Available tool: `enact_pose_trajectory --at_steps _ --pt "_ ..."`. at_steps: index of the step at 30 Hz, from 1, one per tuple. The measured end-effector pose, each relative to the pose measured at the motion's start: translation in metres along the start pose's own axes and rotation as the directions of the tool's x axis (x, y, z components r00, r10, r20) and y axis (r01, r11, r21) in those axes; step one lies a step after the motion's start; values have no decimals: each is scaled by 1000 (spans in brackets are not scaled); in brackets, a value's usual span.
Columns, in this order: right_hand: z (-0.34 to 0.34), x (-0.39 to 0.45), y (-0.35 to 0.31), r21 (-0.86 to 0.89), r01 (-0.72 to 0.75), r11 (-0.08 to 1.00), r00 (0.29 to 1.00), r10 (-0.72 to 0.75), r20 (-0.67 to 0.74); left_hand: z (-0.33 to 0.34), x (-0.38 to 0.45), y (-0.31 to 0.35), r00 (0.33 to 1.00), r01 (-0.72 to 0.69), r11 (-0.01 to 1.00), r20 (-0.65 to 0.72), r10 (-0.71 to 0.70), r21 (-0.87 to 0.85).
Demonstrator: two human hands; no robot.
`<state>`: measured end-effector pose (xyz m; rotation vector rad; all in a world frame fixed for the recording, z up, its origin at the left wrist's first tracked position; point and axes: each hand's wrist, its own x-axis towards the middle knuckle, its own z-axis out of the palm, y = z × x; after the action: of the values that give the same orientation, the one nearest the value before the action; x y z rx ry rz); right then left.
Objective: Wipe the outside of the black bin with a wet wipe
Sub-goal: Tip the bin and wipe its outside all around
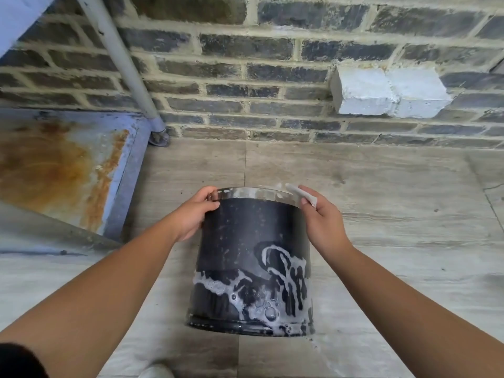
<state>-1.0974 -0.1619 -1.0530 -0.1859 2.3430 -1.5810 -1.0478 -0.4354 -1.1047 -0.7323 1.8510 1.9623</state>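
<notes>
A round black bin (245, 241) with a shiny metal rim is held off the floor, tipped so its base faces me. White soapy foam streaks its lower side and base edge. My left hand (193, 214) grips the rim and upper left wall of the bin. My right hand (321, 222) rests against the bin's upper right edge and holds a greyish wet wipe (302, 195) pinched between fingers and thumb at the rim.
A dark brick wall (272, 77) stands close ahead, with two white painted blocks (390, 91) jutting out. A grey pole (125, 64) runs down to the floor at left beside a rusty blue metal panel (62, 165). Grey floor tiles (395, 214) lie below.
</notes>
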Motion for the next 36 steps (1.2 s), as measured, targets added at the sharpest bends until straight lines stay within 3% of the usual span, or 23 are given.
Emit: enact_pose_trajectory --at_steps 4,7,10,13,16,18,21,22,29,33,36 --pt "9 9 0 -16 -24 1000 1000 23 -19 7 -2 0 999 -3 1000 -53 2 -14" --pt "9 17 -6 -20 11 1000 1000 -11 -25 14 -8 1 992 -35 971 -112 64 237" --pt "16 24 -19 -64 116 991 993 -115 10 26 -34 -6 964 -165 787 -71 255 595" --pt "34 38 -33 -210 248 946 968 -237 78 51 -63 -23 894 -370 477 166 416 797" --pt "64 58 -52 -426 413 805 910 -339 240 65 -70 -32 890 -341 292 208 405 893" --pt "92 67 -67 -483 560 673 815 -344 467 65 -69 -32 889 -314 228 201 412 922" --pt "136 73 -78 -438 803 404 560 -263 785 66 -71 -32 887 -313 209 206 413 927" --pt "148 75 -79 -445 835 323 527 -235 817 67 -70 -32 887 -315 200 213 410 928" --pt "159 92 -75 -569 819 79 557 129 820 69 -70 -33 892 -311 186 219 397 932" --pt "128 98 -66 -547 836 44 544 63 837 64 -70 -37 904 -305 226 206 376 925" --pt "98 86 -52 -510 852 121 517 -34 855 59 -68 -40 906 -305 234 205 371 923"
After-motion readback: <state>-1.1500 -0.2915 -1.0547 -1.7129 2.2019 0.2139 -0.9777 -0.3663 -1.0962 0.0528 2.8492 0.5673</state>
